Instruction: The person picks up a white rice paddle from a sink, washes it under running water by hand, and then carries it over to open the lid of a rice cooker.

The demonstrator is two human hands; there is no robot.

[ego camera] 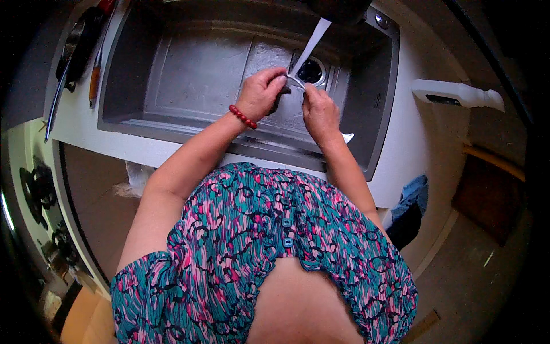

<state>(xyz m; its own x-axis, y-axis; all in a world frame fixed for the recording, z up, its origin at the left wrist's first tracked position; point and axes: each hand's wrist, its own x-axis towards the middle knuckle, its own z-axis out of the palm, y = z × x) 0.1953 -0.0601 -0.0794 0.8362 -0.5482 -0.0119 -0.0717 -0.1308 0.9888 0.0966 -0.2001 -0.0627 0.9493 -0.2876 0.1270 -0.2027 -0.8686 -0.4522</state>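
Both hands are over a grey sink (189, 86) with a thin, pale, curved utensil (295, 80) between them. My left hand (260, 92), with a red bead bracelet at the wrist, pinches its left end. Something dark shows under that palm, too shaded to identify. My right hand (321, 112) closes around the utensil's other side. A stream of water (313, 45) falls from a dark faucet (339, 8) onto the utensil beside the left fingertips. Past the right wrist a white pointed tip (348, 138) sticks out; whether it belongs to the utensil, I cannot tell.
A round drain (311, 71) lies behind the hands. On the white counter (397, 146), a white bottle (457, 94) is at the right. Long utensils, one with an orange-brown handle (93, 88), lie left. A blue cloth (410, 198) hangs at the right. Stove burners (41, 189) are far left.
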